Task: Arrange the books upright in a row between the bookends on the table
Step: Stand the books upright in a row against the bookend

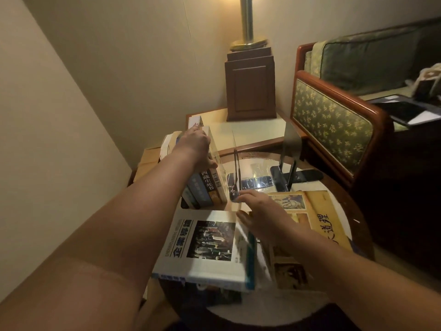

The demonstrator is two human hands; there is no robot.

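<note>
Table [317, 314]: A round, glass-topped surface with a dark wood rim carried the books and bookends; its glossy top reflected them.
Sofa [334, 120]: An upholstered arm, green with a small leaf pattern and framed in reddish wood, stood just beside the table on the right.
Lamp base [250, 87]: A square, panelled brown block under a brass column sat on a pale side table behind.
Flat books: A large white-covered book [202, 247] with a photograph lay near the front edge; a yellow book [331, 218] lay to its right.
Upright books [210, 182]: Several volumes leaned together at the left, spines facing the camera.
Bookends: One thin dark metal bookend [237, 173] stood just right of the row; a second bookend [290, 163] stood further right, apart from the books.
Left hand [195, 146]: Fingers were clamped over the top of the upright books.
Right hand [260, 211]: Blurred, fingers spread apart, it hovered over the flat books near the nearer bookend's foot; contact could not be told.
</note>
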